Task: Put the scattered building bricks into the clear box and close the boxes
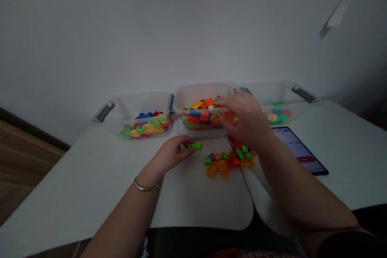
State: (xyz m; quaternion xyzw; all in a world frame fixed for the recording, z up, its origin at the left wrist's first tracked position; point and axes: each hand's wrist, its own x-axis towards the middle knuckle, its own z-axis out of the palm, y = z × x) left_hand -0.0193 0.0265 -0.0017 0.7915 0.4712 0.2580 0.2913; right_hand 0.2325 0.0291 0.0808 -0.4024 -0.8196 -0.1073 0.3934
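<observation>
A light green toy building brick, its studs facing down, is pinched between the thumb and fingers of my left hand, just above the table. My right hand reaches over the front rim of the middle clear plastic box, its fingers stretched and the thumb apart from them. Mixed building bricks in orange, red, green, blue and yellow fill the lower part of this box. A small whitish spot shows by the right fingertips; I cannot tell what it is.
Loose bricks lie in a pile between my forearms. Left of the middle box stands a clear box with colourful pieces; another clear box is on the right. A lit phone lies beside my right forearm. A wall rises behind the white table.
</observation>
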